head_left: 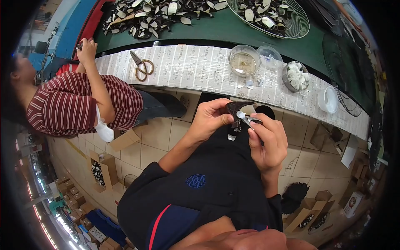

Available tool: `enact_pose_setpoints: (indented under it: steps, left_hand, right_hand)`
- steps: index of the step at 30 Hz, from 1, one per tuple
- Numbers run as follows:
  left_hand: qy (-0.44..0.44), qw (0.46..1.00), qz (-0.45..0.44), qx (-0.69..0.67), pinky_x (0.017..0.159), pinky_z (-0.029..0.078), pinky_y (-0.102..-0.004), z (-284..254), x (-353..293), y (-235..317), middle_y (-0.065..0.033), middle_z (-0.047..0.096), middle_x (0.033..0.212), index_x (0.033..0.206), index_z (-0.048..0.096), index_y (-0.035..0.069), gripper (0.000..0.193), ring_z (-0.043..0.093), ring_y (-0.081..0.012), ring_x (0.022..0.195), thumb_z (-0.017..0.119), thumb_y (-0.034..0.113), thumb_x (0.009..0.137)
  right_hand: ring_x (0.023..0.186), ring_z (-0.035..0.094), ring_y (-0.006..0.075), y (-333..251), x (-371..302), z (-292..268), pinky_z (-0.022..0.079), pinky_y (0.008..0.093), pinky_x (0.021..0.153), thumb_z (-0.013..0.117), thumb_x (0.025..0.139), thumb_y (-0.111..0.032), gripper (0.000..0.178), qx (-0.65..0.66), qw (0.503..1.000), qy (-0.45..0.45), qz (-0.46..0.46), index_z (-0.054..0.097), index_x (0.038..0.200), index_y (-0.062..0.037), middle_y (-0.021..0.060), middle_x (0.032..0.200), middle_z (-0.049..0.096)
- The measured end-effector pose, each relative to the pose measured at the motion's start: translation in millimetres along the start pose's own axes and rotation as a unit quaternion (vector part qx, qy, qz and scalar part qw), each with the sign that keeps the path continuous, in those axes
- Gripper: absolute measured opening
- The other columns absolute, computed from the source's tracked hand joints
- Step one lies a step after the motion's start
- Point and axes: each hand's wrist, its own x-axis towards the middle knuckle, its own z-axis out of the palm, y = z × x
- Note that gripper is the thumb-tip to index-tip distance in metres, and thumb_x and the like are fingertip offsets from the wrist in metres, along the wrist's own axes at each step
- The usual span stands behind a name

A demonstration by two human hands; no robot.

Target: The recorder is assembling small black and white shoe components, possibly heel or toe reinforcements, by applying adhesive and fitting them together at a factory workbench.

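Note:
Close in front of my body, my left hand (209, 121) pinches a dark shoe part (237, 108), black with a pale area beside it. My right hand (268, 139) grips a small metal hand tool (249, 119), silver and dark, too small to tell its exact kind. Its tip meets a small white tuft or pad (241, 114) against the shoe part. Both hands are above my lap, just short of the bench edge. The fingers partly cover the tool and the shoe part.
On the paper-covered bench (187, 62) lie scissors (141, 66), a clear round tub (244, 61), a metal bowl of white wads (296, 76) and a white plastic cup (328, 100). Behind are piled shoe parts (146, 18) and a wire basket (301, 25). A co-worker (79, 102) is at left.

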Motion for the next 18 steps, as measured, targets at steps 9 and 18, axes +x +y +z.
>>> enact_pose_setpoints:
  steps: [9,18]
  left_hand:
    - [-0.006,1.0,-0.013,-0.007,0.076,0.051,-0.0266,-4,3,-1,-0.004,0.064,0.098,0.102,0.064,-0.001,0.029,0.061,-0.0108,0.086,0.077,0.016,0.082]
    - [-0.05,0.996,-0.074,0.008,0.075,0.052,-0.0266,3,-6,15,-0.006,0.063,0.095,0.104,0.059,-0.002,0.024,0.061,-0.0117,0.084,0.071,0.008,0.086]
  right_hand:
    - [0.072,0.061,0.0236,-7,-5,-4,0.05,0.0297,0.066,0.068,0.081,-0.001,0.014,0.163,0.979,0.043,0.114,0.06,0.092,0.0019,0.0183,0.095,0.068]
    - [0.098,0.059,0.0253,13,-11,-11,0.045,0.035,0.088,0.068,0.079,0.003,0.013,0.273,0.937,0.089,0.199,0.058,0.086,-0.0017,0.0179,0.102,0.067]
